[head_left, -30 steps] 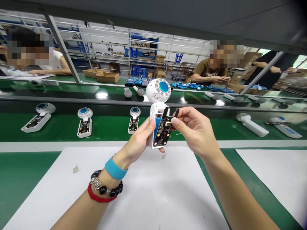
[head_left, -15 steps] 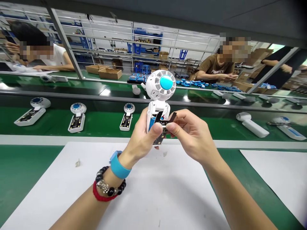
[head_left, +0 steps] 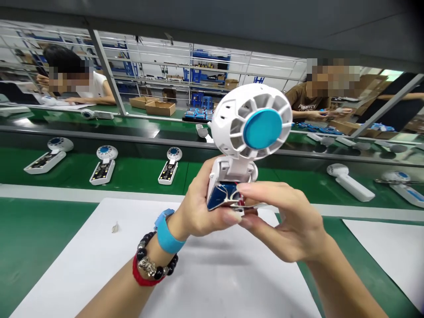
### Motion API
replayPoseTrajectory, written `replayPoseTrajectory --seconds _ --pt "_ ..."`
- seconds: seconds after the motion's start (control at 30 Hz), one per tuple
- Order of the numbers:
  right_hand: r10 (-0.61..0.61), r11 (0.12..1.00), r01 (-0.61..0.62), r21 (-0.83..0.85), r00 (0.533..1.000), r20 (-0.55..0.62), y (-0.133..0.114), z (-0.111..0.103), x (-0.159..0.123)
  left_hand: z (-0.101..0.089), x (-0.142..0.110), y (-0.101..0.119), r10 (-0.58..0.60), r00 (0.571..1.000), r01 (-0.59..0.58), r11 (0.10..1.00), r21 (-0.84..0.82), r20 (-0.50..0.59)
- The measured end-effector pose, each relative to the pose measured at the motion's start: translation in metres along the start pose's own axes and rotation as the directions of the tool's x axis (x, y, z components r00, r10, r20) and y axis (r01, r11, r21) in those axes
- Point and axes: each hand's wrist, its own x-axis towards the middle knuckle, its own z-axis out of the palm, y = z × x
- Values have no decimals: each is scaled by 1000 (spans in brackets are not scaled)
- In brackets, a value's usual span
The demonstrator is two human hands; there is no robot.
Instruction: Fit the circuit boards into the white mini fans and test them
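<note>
On my feed's left, three smaller-looking fans (head_left: 102, 167) lie on the green counter (head_left: 39, 229); nearer me, the left hand (head_left: 200, 207) wraps the opened handle of a white fan (head_left: 237, 168). That fan is raised between the hands, and the right hand (head_left: 294, 221) has thumb and forefinger around its circuit board (head_left: 247, 206) (edge-on, so I cannot tell whether it grips).

Grn worktop (head_left: 36, 247), gry shelf (head_left: 212, 24) o'head; bkgd: blue shelf unit (head_left: 211, 54), blue stools (head_left: 198, 98), wht wall (head_left: 180, 51); brt lt (head_left: 391, 73) upper R.
</note>
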Motion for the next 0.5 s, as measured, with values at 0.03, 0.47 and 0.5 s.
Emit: replayPoseTrajectory --seconds 0.03,0.47,0.5 --pt "11 1000 -11 -5 1000 27 -3 -3 1 0 0 1 5 999 -4 1000 -20 36" --pt "-12 968 34 -247 996 88 -6 -2 7 -8 9 -11 151 979 -169 978 126 137" --pt "-17 966 38 -257 996 86 -6 -2 7 -8 9 -10 145 979 -165 977 135 144"
